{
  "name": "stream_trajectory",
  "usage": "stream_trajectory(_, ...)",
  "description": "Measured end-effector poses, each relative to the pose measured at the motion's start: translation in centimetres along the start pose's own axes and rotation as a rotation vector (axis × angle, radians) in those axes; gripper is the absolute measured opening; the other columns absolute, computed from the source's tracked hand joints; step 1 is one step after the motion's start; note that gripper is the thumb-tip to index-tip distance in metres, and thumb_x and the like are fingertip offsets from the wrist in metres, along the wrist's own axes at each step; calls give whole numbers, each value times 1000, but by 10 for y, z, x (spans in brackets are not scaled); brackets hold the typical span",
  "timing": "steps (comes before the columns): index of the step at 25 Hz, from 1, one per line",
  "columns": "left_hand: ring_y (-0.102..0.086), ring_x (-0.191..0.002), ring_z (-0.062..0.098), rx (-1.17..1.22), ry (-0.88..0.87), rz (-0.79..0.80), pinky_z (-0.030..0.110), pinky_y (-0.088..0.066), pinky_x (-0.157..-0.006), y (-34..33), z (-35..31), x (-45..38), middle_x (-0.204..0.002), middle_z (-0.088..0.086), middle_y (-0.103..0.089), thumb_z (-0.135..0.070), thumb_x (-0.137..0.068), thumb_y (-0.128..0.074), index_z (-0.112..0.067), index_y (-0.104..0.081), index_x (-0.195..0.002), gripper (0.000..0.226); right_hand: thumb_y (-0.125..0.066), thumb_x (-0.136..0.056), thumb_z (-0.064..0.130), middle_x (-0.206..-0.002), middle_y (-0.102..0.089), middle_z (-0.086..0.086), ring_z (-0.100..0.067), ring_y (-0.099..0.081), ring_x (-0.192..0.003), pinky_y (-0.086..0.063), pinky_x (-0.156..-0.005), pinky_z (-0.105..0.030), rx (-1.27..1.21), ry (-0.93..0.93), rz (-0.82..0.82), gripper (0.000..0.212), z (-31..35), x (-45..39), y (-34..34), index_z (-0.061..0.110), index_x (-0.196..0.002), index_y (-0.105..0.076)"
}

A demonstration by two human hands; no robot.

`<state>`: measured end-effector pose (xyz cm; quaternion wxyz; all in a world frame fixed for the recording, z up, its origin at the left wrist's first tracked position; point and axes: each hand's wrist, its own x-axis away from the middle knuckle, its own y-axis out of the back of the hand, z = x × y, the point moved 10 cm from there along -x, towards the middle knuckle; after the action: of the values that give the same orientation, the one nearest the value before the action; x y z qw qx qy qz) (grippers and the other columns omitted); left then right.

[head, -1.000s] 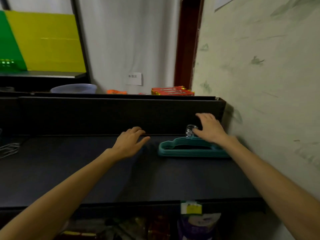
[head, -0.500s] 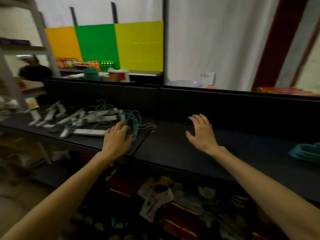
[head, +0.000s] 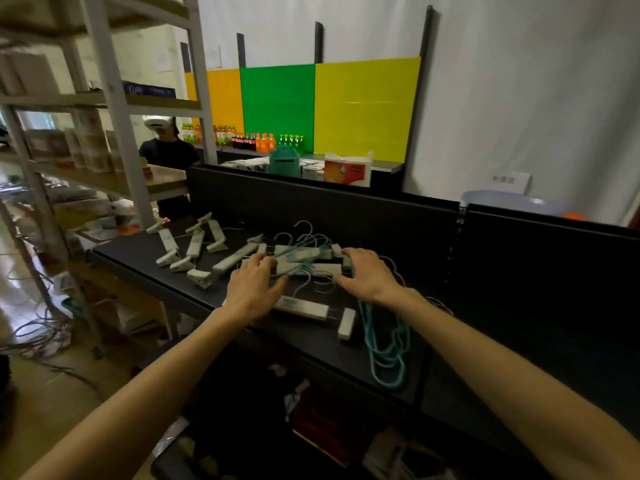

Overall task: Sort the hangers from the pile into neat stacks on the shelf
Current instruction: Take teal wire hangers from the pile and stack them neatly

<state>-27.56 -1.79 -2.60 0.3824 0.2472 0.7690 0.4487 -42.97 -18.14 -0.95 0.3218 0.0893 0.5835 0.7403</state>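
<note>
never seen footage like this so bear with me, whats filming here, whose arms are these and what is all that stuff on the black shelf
A camera worn on a person's head looks forward and down, so the two bare arms are the wearer's own. No machine is involved. The left hand and right hand reach onto a tangled pile of hangers on a black shelf: white clip hangers and teal wire hangers. Both hands lie spread over the pile; whether either grips anything yet is unclear.
</note>
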Motion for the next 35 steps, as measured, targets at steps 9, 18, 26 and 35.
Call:
stream_trajectory(9, -62, -83, 7, -78, -267, 283, 35, -57, -73, -37, 27, -142, -97, -12, -64, -62, -92, -55, -30, -67, -105, 37, -63, -92, 45, -114, -67, -1, -18, -64, -97, -57, -84, -39, -135, -128, 1, 49, 2, -144, -47, 18, -132, -58)
stream_trajectory(18, -64, -71, 12, 52, -454, 429, 30, -51, -61, -76, 9, -197, -77, -8, -67, -44, -90, -64, -31, -66, -83, 15, -63, -95, 41, -115, -70, 3, -16, -66, -105, -57, -89, -36, -222, -243, -135, 35, -20, -134, -45, 20, -122, -66)
stream_trajectory(26, -68, -65, 25, 569, -378, 429, 46, -57, -70, -58, 8, -214, -62, 2, -71, -29, -96, -62, -13, -68, -78, 25, -60, -97, 41, -119, -70, 5, -14, -64, -109, -53, -97, -38, -256, -347, -264, 34, 3, -99, -30, 21, -125, -66)
stream_trajectory(35, -46, -46, 11, 1192, -218, 458, 31, -39, -52, -37, 21, -214, -58, 2, -54, -30, -105, -54, -11, -56, -93, 23, -65, -93, 36, -117, -69, 5, -11, -64, -108, -53, -92, -34, -78, -323, -309, 36, 42, -81, -26, 22, -126, -67)
